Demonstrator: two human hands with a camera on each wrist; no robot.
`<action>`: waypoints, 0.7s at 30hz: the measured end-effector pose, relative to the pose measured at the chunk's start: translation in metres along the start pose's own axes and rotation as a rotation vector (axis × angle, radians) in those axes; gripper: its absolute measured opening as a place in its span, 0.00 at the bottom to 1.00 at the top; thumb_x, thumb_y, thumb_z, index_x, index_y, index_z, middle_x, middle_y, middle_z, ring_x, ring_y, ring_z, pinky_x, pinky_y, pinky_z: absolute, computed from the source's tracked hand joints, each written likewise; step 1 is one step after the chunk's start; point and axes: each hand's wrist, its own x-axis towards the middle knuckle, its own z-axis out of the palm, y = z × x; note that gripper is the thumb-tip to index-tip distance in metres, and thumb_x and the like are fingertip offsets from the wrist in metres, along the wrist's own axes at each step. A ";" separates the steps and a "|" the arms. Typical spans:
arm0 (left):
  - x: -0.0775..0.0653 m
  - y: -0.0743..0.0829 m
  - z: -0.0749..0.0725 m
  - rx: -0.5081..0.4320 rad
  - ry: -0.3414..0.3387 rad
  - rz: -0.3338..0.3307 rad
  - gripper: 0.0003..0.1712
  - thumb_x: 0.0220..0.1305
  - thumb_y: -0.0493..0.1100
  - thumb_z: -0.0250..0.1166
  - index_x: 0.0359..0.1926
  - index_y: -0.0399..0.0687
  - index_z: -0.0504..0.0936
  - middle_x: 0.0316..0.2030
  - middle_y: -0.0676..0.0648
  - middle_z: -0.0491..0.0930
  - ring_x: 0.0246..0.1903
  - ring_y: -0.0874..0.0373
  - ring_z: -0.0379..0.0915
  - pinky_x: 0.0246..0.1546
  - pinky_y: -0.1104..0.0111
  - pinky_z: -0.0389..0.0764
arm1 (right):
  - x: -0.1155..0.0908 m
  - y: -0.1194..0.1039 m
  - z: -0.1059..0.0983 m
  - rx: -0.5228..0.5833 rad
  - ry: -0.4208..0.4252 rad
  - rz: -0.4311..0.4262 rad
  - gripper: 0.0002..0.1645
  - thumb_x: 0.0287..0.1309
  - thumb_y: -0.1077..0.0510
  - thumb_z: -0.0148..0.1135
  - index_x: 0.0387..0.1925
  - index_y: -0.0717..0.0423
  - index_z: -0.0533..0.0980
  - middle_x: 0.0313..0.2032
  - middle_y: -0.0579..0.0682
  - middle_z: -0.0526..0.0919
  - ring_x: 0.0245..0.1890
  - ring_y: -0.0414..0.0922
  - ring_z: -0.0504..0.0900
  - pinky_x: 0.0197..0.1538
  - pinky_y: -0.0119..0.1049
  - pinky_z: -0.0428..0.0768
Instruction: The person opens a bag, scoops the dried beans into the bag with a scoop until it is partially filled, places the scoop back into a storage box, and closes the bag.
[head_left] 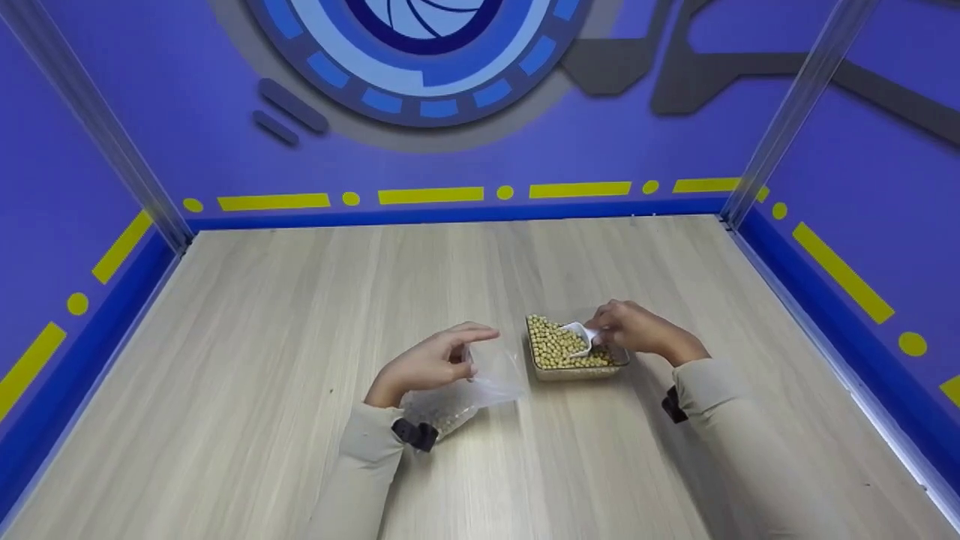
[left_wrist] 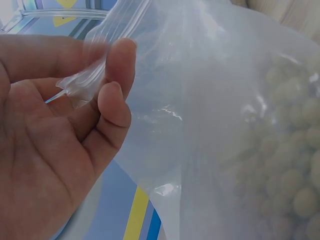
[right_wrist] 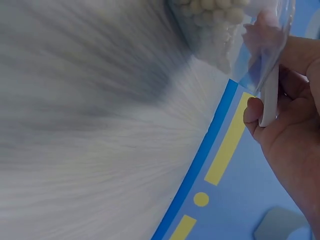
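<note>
My left hand [head_left: 431,361] pinches the rim of a clear zip-lock bag [head_left: 495,391]. In the left wrist view the bag's zip strip [left_wrist: 125,25] runs between the fingers, and round pale beans [left_wrist: 295,185] show through the plastic lower in the bag. To the right of the bag stands a clear rectangular container [head_left: 577,373] full of yellowish beans [head_left: 551,345]. My right hand [head_left: 634,328] grips the handle of a white scoop [head_left: 579,339], whose bowl sits among those beans. The scoop's white handle [right_wrist: 270,95] crosses the fingers in the right wrist view.
Bag and container stand on a light wood-grain table [head_left: 285,315]. Blue-purple panels with yellow marks [head_left: 431,196] enclose its back and both sides. Black wrist straps sit at both cuffs.
</note>
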 end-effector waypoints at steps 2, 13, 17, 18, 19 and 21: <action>0.000 0.000 0.000 -0.002 -0.001 0.002 0.33 0.62 0.27 0.53 0.69 0.40 0.64 0.67 0.40 0.64 0.26 0.66 0.61 0.29 0.76 0.67 | 0.001 0.000 0.000 0.001 -0.014 -0.003 0.13 0.55 0.72 0.59 0.42 0.67 0.83 0.35 0.57 0.85 0.35 0.49 0.79 0.38 0.42 0.78; 0.001 0.001 0.001 -0.020 -0.003 -0.003 0.32 0.63 0.27 0.53 0.69 0.38 0.64 0.67 0.39 0.63 0.28 0.65 0.65 0.31 0.76 0.70 | 0.002 -0.002 -0.006 0.068 -0.109 0.045 0.12 0.61 0.68 0.56 0.43 0.64 0.83 0.29 0.52 0.81 0.29 0.39 0.70 0.34 0.34 0.71; 0.001 0.001 0.001 -0.012 -0.006 -0.017 0.32 0.64 0.28 0.53 0.70 0.41 0.64 0.68 0.40 0.62 0.28 0.64 0.65 0.31 0.75 0.69 | 0.004 -0.005 -0.009 0.088 -0.150 0.094 0.12 0.63 0.68 0.53 0.41 0.61 0.83 0.29 0.53 0.79 0.27 0.40 0.68 0.32 0.33 0.69; 0.001 0.001 0.001 -0.013 -0.006 -0.020 0.32 0.64 0.28 0.53 0.70 0.41 0.64 0.69 0.40 0.61 0.28 0.64 0.65 0.31 0.75 0.69 | 0.004 -0.006 -0.009 0.092 -0.158 0.101 0.12 0.63 0.68 0.53 0.40 0.60 0.82 0.29 0.53 0.79 0.27 0.40 0.67 0.31 0.33 0.68; 0.000 0.000 0.001 -0.012 -0.005 -0.024 0.32 0.64 0.28 0.53 0.70 0.41 0.64 0.69 0.41 0.61 0.28 0.64 0.66 0.31 0.75 0.70 | 0.005 -0.006 -0.009 0.091 -0.165 0.107 0.12 0.63 0.68 0.53 0.39 0.60 0.82 0.29 0.53 0.80 0.27 0.40 0.68 0.31 0.33 0.68; 0.000 0.000 0.001 -0.010 -0.004 -0.027 0.33 0.64 0.27 0.53 0.70 0.42 0.64 0.69 0.41 0.62 0.29 0.64 0.67 0.31 0.75 0.70 | 0.005 -0.007 -0.009 0.099 -0.174 0.112 0.11 0.63 0.68 0.53 0.39 0.60 0.82 0.30 0.54 0.81 0.27 0.40 0.69 0.31 0.32 0.69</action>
